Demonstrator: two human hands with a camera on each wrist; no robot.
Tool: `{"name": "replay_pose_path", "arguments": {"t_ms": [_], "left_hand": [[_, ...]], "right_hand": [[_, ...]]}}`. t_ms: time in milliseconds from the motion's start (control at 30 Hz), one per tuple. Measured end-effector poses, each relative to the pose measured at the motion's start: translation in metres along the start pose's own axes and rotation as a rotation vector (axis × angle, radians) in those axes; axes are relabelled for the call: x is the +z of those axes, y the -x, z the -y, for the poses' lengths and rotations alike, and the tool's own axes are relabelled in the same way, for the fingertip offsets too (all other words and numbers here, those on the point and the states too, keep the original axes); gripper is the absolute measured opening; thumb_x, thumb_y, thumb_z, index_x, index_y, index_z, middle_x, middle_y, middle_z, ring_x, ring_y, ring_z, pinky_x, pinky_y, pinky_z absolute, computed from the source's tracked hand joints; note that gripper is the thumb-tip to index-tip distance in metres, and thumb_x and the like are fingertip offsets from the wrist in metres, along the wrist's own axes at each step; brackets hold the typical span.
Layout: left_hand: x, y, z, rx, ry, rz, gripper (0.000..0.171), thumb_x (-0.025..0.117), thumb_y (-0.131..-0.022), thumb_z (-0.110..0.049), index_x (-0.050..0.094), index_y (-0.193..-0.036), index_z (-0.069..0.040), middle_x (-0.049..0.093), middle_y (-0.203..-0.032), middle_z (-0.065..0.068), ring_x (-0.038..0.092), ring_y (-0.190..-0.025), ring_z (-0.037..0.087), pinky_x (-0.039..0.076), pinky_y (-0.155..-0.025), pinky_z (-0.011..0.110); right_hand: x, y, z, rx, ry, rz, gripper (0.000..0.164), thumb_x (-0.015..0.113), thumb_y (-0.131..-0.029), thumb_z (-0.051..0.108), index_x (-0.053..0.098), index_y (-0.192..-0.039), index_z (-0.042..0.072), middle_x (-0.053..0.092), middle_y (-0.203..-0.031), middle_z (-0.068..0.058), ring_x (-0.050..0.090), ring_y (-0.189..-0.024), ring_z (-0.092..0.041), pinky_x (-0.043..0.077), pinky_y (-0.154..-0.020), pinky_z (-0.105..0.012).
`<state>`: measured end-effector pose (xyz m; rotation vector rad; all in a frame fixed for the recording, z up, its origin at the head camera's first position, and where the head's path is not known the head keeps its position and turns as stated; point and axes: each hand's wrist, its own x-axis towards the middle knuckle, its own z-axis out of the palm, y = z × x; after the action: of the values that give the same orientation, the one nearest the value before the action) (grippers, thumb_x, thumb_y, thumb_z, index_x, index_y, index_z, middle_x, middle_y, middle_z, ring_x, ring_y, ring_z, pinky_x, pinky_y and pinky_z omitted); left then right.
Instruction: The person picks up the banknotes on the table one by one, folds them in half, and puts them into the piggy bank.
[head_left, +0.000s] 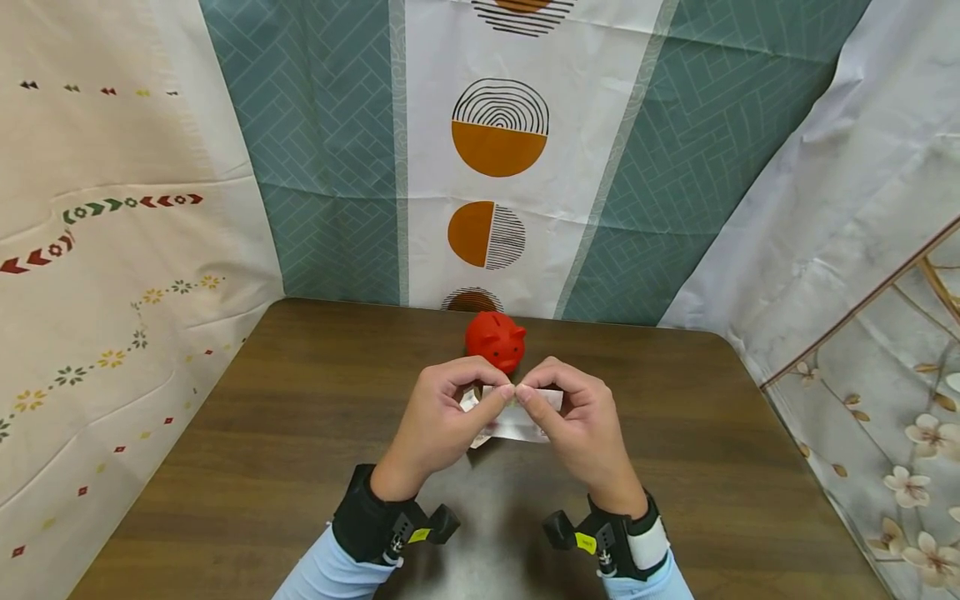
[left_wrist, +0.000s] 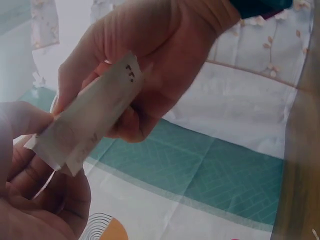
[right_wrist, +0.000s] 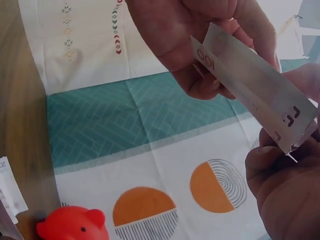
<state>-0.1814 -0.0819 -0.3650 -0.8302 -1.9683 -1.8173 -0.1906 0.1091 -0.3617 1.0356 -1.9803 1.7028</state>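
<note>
A folded banknote [head_left: 521, 427] is stretched between my two hands, over the table. My left hand [head_left: 438, 417] pinches it at its upper edge between thumb and forefinger. On the other side, my right hand [head_left: 581, 417] pinches it the same way, the two thumb tips nearly meeting. In the right wrist view the note [right_wrist: 250, 85] shows a lengthwise crease and the printed number 100. Just beyond the hands stands a red piggy bank [head_left: 495, 340] with a slot on top. Another piece of paper money [head_left: 481, 439] shows below my left hand, partly hidden by it.
The brown wooden table [head_left: 255, 450] ends a short way behind the piggy bank. A teal and white patterned curtain [head_left: 330, 167] hangs along its back edge. Patterned cloths [head_left: 112, 317] hang along the left and right sides.
</note>
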Motion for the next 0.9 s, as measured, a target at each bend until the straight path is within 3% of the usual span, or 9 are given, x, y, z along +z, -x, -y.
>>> {"name": "replay_pose_path", "arguments": {"t_ms": [567, 700, 900], "left_hand": [[-0.0004, -0.0012, -0.0040, -0.045, 0.018, -0.029, 0.005, 0.072, -0.093, -0.004, 0.077, -0.094, -0.005, 0.074, -0.086, 0.010, 0.062, -0.066, 0.017, 0.056, -0.059, 0.029], [-0.0024, -0.0003, -0.0060, -0.044, 0.021, -0.055, 0.006, 0.072, -0.092, -0.003, 0.077, -0.095, -0.002, 0.076, -0.089, 0.012, 0.066, -0.074, 0.017, 0.061, -0.068, 0.030], [-0.0041, -0.0005, -0.0051, -0.057, 0.018, -0.048, 0.008, 0.072, -0.092, -0.002, 0.078, -0.097, -0.002, 0.077, -0.092, 0.012, 0.069, -0.085, 0.018, 0.061, -0.083, 0.030]], "right_hand": [[-0.0036, -0.0002, 0.0010, -0.023, -0.072, -0.071, 0.017, 0.064, -0.090, -0.013, 0.072, -0.092, 0.002, 0.064, -0.078, -0.005, 0.056, -0.074, -0.016, 0.044, -0.056, -0.026], [-0.0041, -0.0005, 0.0003, -0.053, -0.118, -0.098, 0.014, 0.064, -0.090, -0.014, 0.071, -0.091, -0.002, 0.066, -0.080, -0.006, 0.057, -0.074, -0.016, 0.048, -0.060, -0.024], [-0.0065, 0.0002, -0.0010, -0.043, -0.101, -0.111, 0.015, 0.065, -0.089, -0.014, 0.073, -0.091, -0.001, 0.068, -0.080, -0.005, 0.057, -0.073, -0.016, 0.047, -0.059, -0.023]]}}
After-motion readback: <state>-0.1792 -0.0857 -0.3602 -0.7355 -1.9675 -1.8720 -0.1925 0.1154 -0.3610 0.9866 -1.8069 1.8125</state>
